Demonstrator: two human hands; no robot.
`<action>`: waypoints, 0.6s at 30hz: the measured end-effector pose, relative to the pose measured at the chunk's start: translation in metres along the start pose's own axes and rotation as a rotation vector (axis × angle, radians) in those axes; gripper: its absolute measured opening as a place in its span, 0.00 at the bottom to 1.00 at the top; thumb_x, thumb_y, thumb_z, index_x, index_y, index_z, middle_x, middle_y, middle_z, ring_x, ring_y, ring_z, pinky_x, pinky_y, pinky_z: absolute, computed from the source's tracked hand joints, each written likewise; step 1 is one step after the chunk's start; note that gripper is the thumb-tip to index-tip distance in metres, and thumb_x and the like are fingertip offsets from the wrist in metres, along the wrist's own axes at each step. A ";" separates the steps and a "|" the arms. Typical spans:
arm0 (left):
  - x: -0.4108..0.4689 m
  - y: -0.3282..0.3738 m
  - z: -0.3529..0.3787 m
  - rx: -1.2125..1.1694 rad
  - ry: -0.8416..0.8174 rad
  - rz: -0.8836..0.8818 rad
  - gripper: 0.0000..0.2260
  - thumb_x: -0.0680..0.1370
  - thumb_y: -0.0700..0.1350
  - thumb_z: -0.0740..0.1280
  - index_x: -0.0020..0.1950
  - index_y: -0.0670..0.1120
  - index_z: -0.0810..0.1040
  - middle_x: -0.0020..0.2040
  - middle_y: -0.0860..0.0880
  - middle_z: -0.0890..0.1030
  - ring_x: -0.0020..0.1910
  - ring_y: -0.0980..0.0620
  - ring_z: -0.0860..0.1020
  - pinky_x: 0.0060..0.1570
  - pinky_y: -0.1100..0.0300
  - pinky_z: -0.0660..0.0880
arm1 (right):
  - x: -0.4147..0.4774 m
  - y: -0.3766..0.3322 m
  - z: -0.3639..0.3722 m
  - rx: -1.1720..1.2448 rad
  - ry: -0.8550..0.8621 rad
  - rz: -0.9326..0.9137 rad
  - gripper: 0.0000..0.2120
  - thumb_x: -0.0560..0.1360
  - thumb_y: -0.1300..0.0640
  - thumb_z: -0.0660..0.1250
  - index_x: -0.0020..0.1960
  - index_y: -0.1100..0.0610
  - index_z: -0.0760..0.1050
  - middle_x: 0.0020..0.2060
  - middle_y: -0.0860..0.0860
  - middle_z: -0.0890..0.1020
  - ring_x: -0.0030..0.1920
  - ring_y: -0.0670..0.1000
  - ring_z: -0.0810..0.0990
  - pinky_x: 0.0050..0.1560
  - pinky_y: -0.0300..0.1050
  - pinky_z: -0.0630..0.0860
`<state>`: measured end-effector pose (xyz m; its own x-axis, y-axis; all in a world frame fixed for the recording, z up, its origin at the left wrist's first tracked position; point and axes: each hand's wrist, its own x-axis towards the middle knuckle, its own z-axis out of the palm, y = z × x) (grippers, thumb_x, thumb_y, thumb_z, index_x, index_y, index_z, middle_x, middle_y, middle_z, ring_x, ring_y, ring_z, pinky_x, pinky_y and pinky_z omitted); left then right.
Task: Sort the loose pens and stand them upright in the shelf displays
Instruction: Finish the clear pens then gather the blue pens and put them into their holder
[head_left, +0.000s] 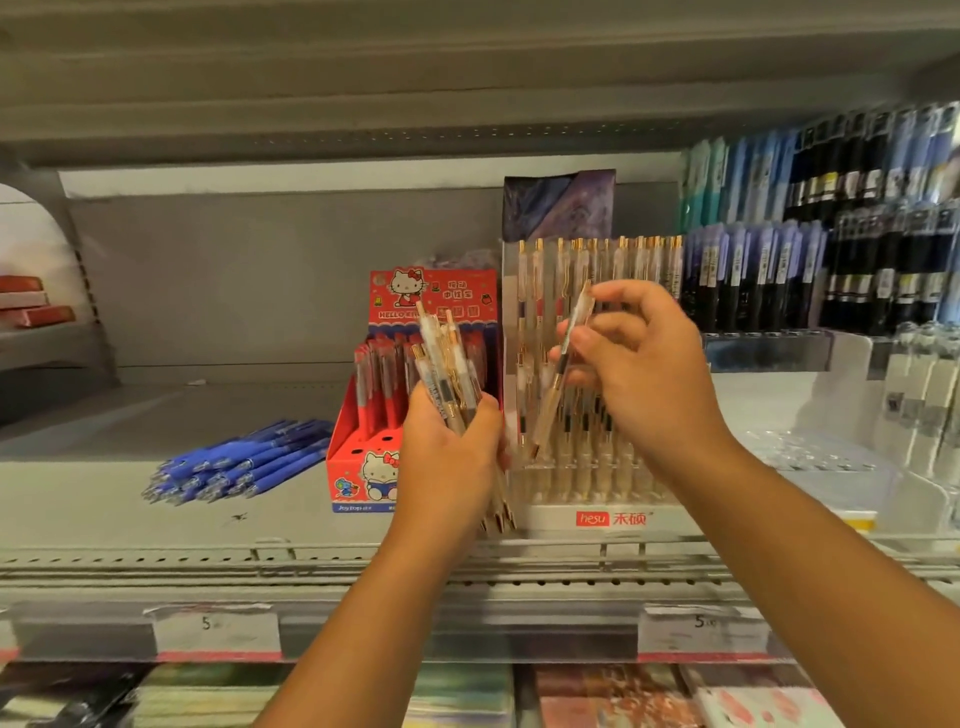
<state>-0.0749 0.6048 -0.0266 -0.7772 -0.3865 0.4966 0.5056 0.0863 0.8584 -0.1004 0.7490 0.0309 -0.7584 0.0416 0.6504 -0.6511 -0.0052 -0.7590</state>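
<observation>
— Left forearm (363, 623) and right forearm (810, 551) reach up from the bottom edge. What is each hand doing?

— Left hand (447, 452) has its fingers curled round a bundle of clear pens (441, 364) with gold trim. Their clip ends fan out above the fist, and their tips stick out below it.

— And the other?

— Right hand (644, 364) pinches a single pen (563, 364) of the same kind between thumb and fingertips. It is tilted, clip end up by the thumb, tip down and to the left.

— Where does that tip sit?

— Low in front of the clear display (613, 518), which stands directly behind the pinched pen and has matching pens standing upright in its rows. Whether the tip touches it, I cannot tell.

— What is behind the bundle?

— Just behind the left fist and to its left stands a red cartoon-cat box (358, 467) with red pens upright in it, right beside the clear display.

— Any loose ones?

— Well to the left of the left hand a pile of blue pens (244, 462) lies flat on the shelf (104, 525).

— And past the right hand?

— Beyond it and to its right, racks of dark and blue pens (753, 280) stand upright, blurred. Below both wrists, price tags (215, 626) hang on the shelf edge.
</observation>
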 end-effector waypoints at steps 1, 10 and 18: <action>0.000 0.000 0.000 -0.002 0.001 0.014 0.08 0.79 0.45 0.67 0.56 0.57 0.74 0.46 0.50 0.84 0.45 0.49 0.83 0.48 0.46 0.81 | 0.000 0.002 0.000 -0.029 0.006 -0.037 0.12 0.78 0.65 0.66 0.55 0.50 0.73 0.42 0.51 0.83 0.42 0.48 0.85 0.39 0.43 0.83; -0.004 0.002 0.000 -0.086 -0.040 0.027 0.10 0.80 0.40 0.65 0.54 0.56 0.73 0.35 0.56 0.81 0.30 0.59 0.79 0.29 0.66 0.76 | -0.008 0.022 0.011 -0.144 -0.090 -0.114 0.14 0.76 0.66 0.69 0.53 0.48 0.75 0.44 0.45 0.81 0.46 0.43 0.82 0.39 0.44 0.83; -0.003 0.005 0.001 -0.137 -0.084 0.002 0.11 0.79 0.39 0.68 0.56 0.53 0.74 0.40 0.49 0.84 0.32 0.54 0.82 0.30 0.62 0.78 | -0.017 0.039 0.016 -0.389 -0.145 -0.094 0.14 0.74 0.62 0.71 0.51 0.45 0.74 0.39 0.45 0.80 0.37 0.43 0.82 0.41 0.48 0.83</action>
<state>-0.0706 0.6068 -0.0238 -0.8016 -0.3082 0.5122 0.5491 -0.0409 0.8348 -0.1130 0.7324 -0.0094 -0.7106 -0.1168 0.6938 -0.6793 0.3708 -0.6333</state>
